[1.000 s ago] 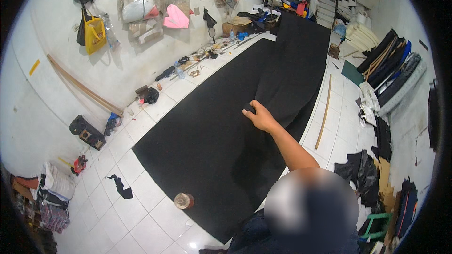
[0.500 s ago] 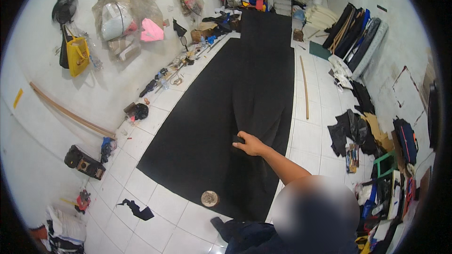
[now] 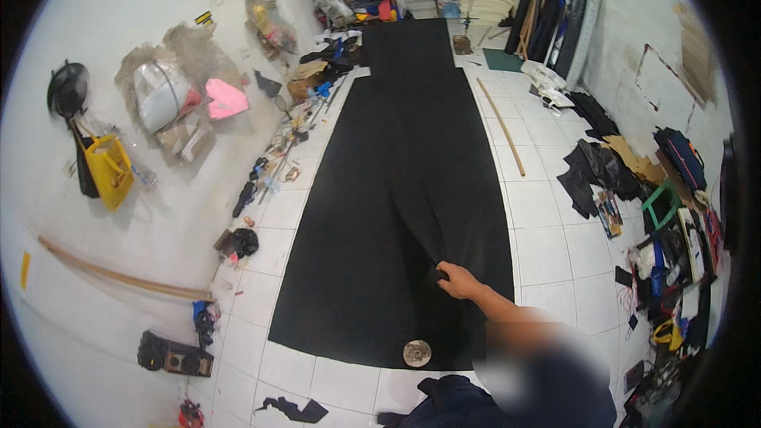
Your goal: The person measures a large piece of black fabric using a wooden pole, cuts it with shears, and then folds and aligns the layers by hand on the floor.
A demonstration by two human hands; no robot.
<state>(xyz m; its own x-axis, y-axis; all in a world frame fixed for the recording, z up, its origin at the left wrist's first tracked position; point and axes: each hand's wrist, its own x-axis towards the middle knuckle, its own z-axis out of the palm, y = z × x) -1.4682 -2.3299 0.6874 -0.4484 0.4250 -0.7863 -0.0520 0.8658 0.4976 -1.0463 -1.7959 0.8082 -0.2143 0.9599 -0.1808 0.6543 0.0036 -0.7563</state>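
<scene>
A long sheet of black fabric (image 3: 357, 214) lies spread over the white tiled floor. My right hand (image 3: 457, 280) is closed on a gathered bit of it near the close right part. From that grip a raised fold runs back toward the far end. What exactly sits between the fingertips is dark against the cloth and hard to make out. A round wooden block (image 3: 417, 353) rests on the fabric by its near edge, to the left of my right forearm. My left hand does not show.
A wooden stick (image 3: 501, 128) lies right of the fabric. Black scraps (image 3: 293, 410) are on the near floor, a black speaker box (image 3: 176, 353) at the left wall. Fabric rolls (image 3: 547, 28) lean on the right wall. Piled clutter (image 3: 674, 269) lines the near right side.
The view has shifted, with the fabric now straighter ahead. My right hand keeps its hold on the cloth, and the raised fold is narrower than before.
</scene>
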